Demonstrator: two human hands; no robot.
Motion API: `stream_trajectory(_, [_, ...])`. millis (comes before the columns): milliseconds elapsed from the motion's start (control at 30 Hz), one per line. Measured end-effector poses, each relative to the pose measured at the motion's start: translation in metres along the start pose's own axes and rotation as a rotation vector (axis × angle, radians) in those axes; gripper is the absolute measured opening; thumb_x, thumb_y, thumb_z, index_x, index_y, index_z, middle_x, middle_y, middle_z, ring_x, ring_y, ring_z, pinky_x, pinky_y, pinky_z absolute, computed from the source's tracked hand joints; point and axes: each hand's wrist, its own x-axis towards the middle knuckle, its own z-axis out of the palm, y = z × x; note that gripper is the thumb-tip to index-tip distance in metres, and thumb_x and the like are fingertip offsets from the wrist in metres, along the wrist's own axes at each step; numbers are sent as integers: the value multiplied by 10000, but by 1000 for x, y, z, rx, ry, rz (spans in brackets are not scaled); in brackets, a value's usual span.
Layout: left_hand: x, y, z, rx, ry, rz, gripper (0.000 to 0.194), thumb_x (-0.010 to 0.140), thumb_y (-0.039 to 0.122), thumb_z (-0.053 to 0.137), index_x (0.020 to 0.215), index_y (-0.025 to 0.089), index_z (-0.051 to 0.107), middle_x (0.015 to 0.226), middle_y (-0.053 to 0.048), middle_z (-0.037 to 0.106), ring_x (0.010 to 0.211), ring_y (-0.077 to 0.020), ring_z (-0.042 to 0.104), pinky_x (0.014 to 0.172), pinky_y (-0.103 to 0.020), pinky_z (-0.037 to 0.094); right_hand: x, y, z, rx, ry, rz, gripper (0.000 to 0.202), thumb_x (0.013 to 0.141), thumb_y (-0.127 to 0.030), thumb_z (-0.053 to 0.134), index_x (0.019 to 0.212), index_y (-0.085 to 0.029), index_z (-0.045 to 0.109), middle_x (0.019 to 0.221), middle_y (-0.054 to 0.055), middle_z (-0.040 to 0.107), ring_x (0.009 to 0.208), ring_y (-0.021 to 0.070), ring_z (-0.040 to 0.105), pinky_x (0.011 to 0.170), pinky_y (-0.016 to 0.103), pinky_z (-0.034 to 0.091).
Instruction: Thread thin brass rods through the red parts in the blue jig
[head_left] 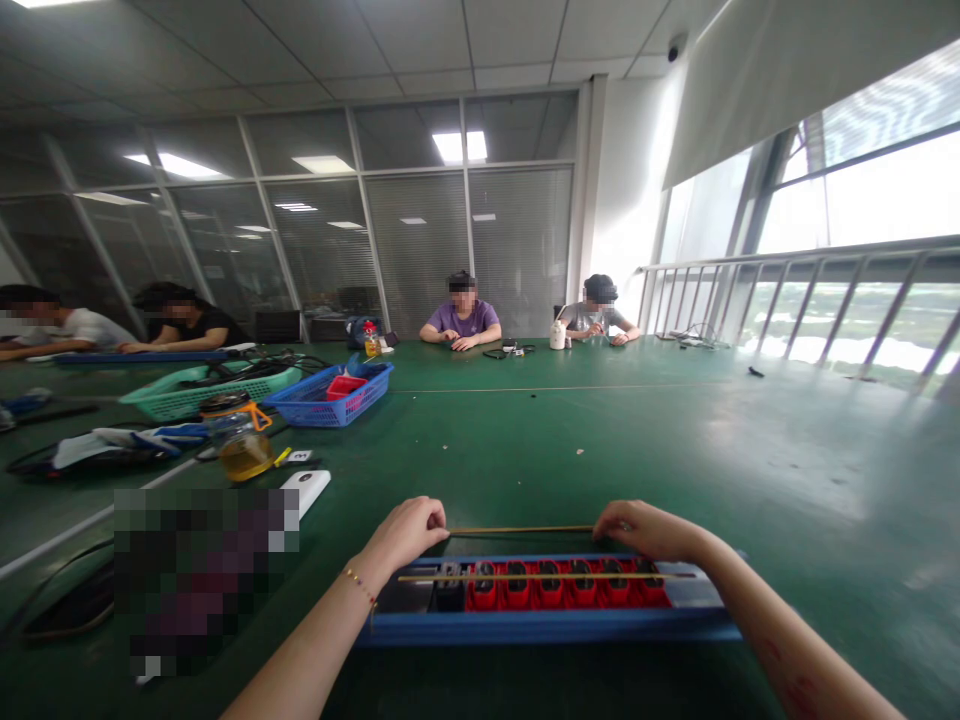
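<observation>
My left hand (409,530) is closed, its thumb and fingers pinching the left end of a thin yellowish stick (521,530). The right end sits at the fingertips of my right hand (641,527), which are also pressed together. The stick runs level just beyond the far edge of a long blue tray (555,628). Inside the tray stands a row of several red holders (517,597) with dark pieces in them, and one black holder (450,592) is at the row's left end. A second thin yellowish stick (551,576) lies lengthwise across the row.
To the left are a white power bank (311,490), a jar of yellow liquid (247,455), a blue basket (330,405) and a green basket (157,400). Across the green table (645,430) sit a person in purple (476,322) and other people. A railing (825,300) runs along the right.
</observation>
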Motion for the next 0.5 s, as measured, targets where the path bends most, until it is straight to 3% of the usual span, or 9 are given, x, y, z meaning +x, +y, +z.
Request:
stream_trajectory(267, [1,-1,1,23,10,-6,137,701,334,558,720,211,613,769,0,619,722,-140,549,606,-213,354,-1,3,0,-5,-46,-25,390,827,-416,401,1071,-187,601,1062,79,575,967,201,521,869,307,398])
stream_trajectory(500, [0,-2,1,0,36,9,121,716,306,536,726,214,614,789,-4,612,730,-138,549,630,-220,363,-8,-1,-9,-25,-19,-6,410,827,-447,386,1031,-174,614,1045,90,579,949,205,528,857,308,398])
